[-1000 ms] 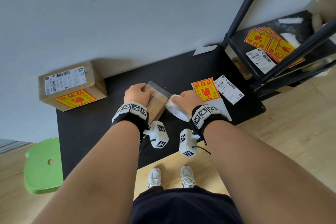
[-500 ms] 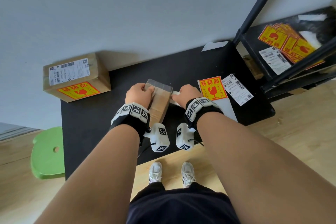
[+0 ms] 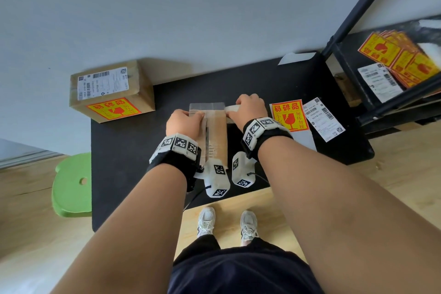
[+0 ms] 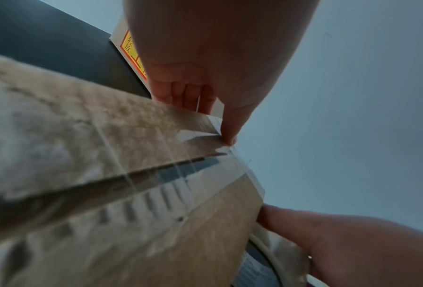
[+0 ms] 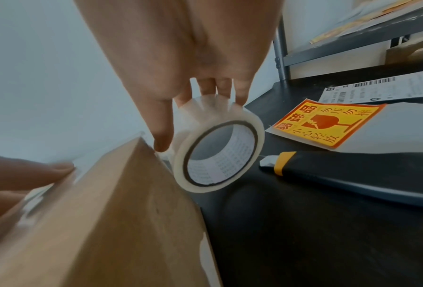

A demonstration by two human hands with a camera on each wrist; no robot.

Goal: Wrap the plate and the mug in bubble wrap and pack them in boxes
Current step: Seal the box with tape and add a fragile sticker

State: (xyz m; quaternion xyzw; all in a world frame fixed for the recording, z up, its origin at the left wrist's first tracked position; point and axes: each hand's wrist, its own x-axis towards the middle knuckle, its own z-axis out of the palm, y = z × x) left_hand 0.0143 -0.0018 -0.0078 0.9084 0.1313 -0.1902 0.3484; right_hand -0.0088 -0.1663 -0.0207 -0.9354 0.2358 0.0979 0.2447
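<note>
— Cardboard box [image 3: 216,131] on the table [image 3: 124,150] is being taped; roll [image 5: 217,147] gripped by right hand [image 3: 248,110], left hand [image 3: 183,123] pressing flat.
— Sealed box [image 3: 111,93] is labelled; plate and mug unseen.

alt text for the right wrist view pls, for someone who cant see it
A right hand holds a roll of clear tape against the top edge of a brown cardboard box, while left-hand fingers press on the box. A yellow fragile sticker and a utility knife lie on the black table.
</note>
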